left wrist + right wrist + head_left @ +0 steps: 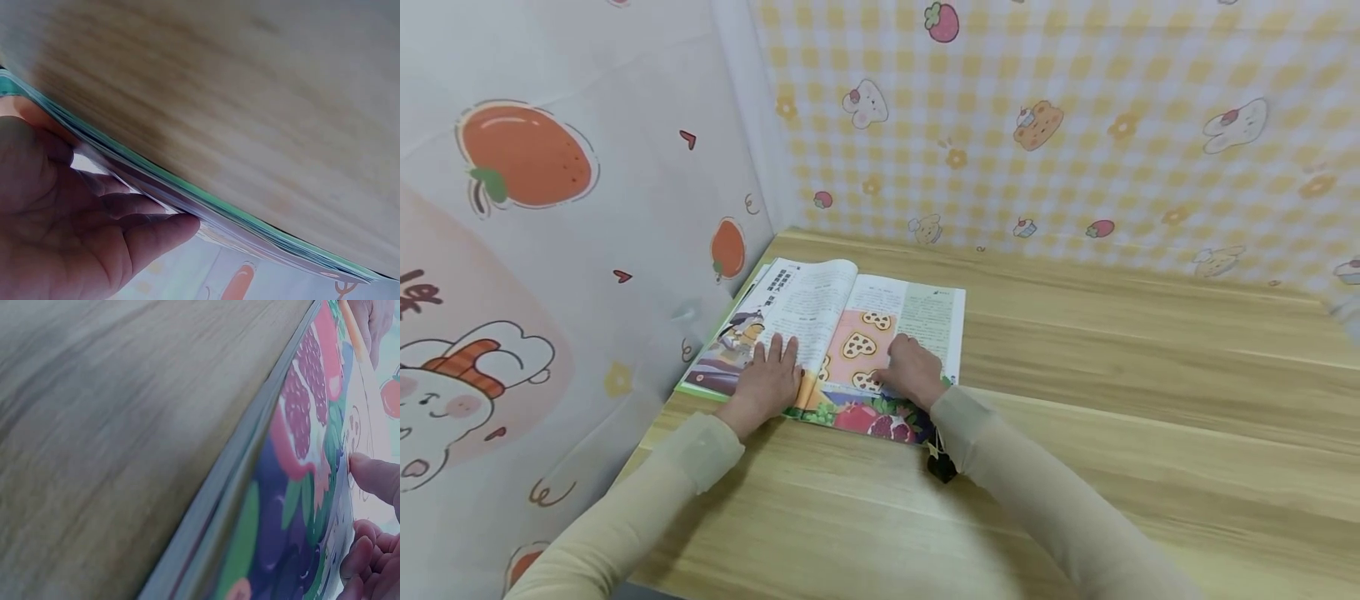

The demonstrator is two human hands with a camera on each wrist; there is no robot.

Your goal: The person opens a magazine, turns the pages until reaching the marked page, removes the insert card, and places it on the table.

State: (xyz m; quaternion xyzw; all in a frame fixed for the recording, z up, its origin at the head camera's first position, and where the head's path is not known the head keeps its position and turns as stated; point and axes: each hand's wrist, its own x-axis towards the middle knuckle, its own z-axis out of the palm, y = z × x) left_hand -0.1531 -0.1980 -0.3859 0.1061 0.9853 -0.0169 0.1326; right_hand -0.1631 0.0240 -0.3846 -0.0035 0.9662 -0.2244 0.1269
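An open magazine (pixel 808 308) with printed text and pictures lies on the wooden table. My left hand (pixel 767 383) rests on the left page beside the fold, its fingers spread; the left wrist view shows the hand (pixel 69 219) against the page edges. On the right page, over the pink picture with heart-shaped items, is my right hand (pixel 913 371). Its fingers are curled, and its thumb (pixel 375 475) touches the page in the right wrist view. No sheet shows clearly between thumb and fingers. Printed pomegranates (pixel 891 427) fill the lower strip of that page.
A small black object (pixel 942 467) hangs below the right wrist. The wooden table (pixel 1112 358) extends to the right. A white printed cloth (pixel 647 192) stands close to the magazine's left, and a yellow checked cloth (pixel 985 183) backs the table.
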